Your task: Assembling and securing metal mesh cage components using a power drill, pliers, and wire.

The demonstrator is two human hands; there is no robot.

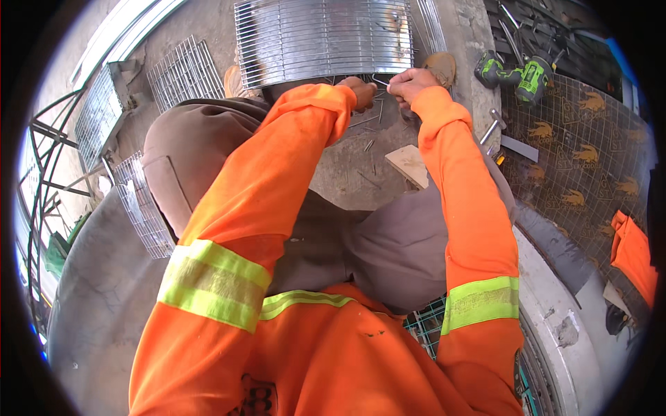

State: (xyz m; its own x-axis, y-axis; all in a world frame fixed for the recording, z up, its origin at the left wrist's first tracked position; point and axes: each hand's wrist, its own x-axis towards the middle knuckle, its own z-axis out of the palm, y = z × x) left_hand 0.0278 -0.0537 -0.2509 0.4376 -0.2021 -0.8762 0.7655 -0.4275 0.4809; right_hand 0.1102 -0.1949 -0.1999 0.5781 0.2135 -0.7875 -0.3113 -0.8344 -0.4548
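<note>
In front of me, a metal grate [322,43] of parallel bars over a shiny sheet lies between my two brown shoes. At its near edge my left hand [359,93] is closed, its fingertips turned away and what they grip hidden. Just to the right, my right hand [412,84] is pinched around a thin metal wire [380,83] that points toward the left hand. Both hands are close together below the grate's right part. Loose short metal rods [368,145] are scattered on the concrete under them.
A small wooden board [408,165] lies between my legs. To the right are green-and-black power drills [534,78], a hammer [493,123], a patterned dark board [576,152] and orange cloth [634,256]. More wire grates [184,73] stand at the left, beside a black metal frame [43,173].
</note>
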